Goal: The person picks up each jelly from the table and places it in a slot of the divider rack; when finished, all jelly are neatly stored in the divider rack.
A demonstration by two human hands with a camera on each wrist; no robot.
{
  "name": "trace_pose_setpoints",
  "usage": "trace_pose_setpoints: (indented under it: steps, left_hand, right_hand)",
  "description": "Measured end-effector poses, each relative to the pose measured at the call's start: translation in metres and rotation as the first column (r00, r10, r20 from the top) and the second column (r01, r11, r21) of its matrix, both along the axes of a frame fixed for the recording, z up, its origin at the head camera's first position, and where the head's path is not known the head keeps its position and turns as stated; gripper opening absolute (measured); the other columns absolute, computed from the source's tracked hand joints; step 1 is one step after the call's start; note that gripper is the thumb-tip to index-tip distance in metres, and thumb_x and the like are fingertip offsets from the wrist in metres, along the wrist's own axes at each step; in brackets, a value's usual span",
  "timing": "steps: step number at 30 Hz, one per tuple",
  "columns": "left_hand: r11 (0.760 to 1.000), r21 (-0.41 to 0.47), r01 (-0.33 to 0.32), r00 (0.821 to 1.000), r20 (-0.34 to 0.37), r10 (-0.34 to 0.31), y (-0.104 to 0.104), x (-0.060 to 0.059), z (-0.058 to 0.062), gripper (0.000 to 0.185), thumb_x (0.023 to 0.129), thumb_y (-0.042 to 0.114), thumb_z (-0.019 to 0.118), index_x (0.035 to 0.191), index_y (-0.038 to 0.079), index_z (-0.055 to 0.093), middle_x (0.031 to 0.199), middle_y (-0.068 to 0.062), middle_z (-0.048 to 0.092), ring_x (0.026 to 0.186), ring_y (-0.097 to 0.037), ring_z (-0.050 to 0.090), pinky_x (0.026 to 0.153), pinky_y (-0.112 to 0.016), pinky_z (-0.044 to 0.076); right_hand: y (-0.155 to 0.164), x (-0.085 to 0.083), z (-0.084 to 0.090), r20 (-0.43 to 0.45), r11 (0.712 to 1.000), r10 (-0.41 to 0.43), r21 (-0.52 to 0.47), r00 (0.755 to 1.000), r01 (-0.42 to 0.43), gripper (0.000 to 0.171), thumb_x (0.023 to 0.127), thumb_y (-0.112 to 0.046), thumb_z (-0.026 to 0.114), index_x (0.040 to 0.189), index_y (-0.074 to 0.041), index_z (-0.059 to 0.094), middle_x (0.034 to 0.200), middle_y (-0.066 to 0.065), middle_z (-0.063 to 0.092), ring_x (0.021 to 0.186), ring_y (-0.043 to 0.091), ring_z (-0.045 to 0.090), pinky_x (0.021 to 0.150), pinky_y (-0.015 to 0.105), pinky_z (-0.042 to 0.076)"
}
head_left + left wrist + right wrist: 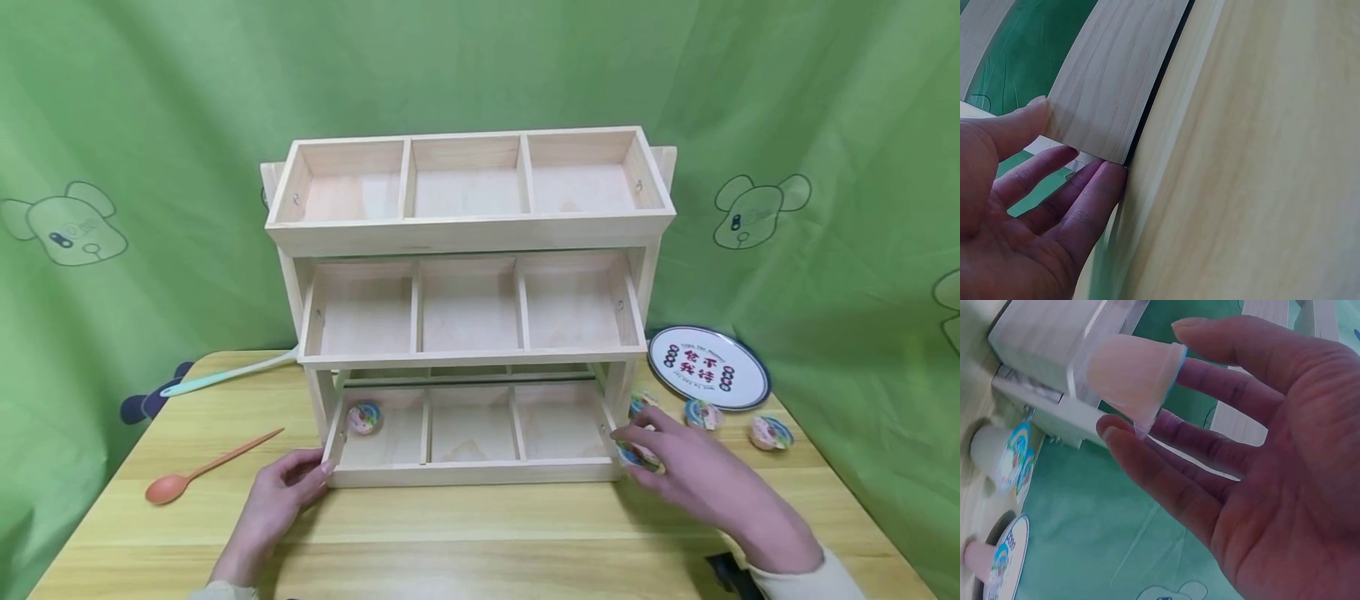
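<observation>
- Far left on the desk, an orange spoon lies with its bowl toward you; a mint spatula lies behind it, angled toward the rack.
- Your left hand rests at the front left corner of the bottom tray, fingers straight and relaxed, gripping nothing. The left wrist view shows what the head view cannot: the fingertips touching the wood right at that corner edge.
- The wooden rack stands in the middle with three stepped trays, each split into three compartments. One jelly cup sits in the bottom tray's left compartment; the middle and right ones hold nothing.
- Your right hand is just beside the tray's front right corner, pinching a second jelly cup between thumb and fingers. The open compartments lie to this hand's left, and it is the nearer hand to them.
- The right wrist view shows the held cup lying sideways, its long axis roughly level.
- Further right, three more cups sit near a round plate.
</observation>
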State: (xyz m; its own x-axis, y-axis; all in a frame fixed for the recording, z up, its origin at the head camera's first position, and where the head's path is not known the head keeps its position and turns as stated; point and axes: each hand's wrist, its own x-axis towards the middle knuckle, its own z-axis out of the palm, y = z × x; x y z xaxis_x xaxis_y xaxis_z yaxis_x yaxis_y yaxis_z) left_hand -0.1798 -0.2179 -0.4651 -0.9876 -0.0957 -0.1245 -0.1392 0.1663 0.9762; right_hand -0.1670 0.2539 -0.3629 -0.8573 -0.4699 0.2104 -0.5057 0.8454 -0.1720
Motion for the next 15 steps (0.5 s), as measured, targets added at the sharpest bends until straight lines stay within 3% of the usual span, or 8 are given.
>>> trace_pose_setpoints:
  steps: [15]
  left_hand:
    - [1.0,0.004,0.0,1.0,0.005,0.0,0.0,0.0,-0.001,0.049,0.079,0.021,0.069,0.117,-0.004,0.053,0.111,-0.019,0.055,0.097,-0.023,0.056,0.081,-0.026,0.051]
  right_hand:
    - [-0.031,-0.009,0.002,0.009,0.995,0.095,0.011,0.995,-0.095,0.034,0.078,-0.023,0.068,0.11,-0.015,0.062,0.102,-0.002,0.052,0.075,0.009,0.055,0.063,0.019,0.05]
